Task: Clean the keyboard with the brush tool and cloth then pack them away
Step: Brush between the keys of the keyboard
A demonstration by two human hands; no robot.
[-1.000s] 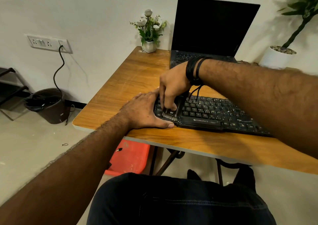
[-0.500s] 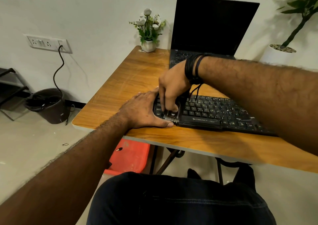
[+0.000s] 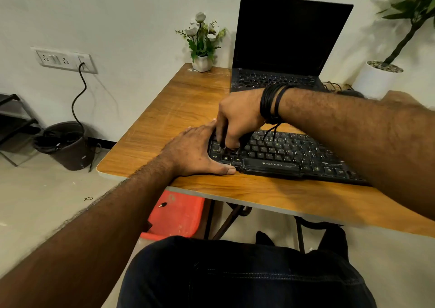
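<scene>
Head view: brushing step, left end of Zebronics keyboard [image 3: 289,159] at near edge of wooden table [image 3: 179,109].

Judgement: short strokes along key rows, bristles into gaps, keyboard kept pinned.

Right hand [image 3: 237,121] arched over from right, fingers curled down, pinching dark brush tool [image 3: 224,140], mostly hidden.

Left hand [image 3: 195,152] flat, fingers straight, bracing keyboard's left edge.

Cloth not visible.

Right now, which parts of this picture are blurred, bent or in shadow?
Head view: wide-angle lens bends the table edge and tilts the laptop; the right hand and brush tool are smeared by motion; the left hand looks sharper; the large plant is blurred and throws a soft shadow on the wall; the keyboard shows dull reflections.
</scene>
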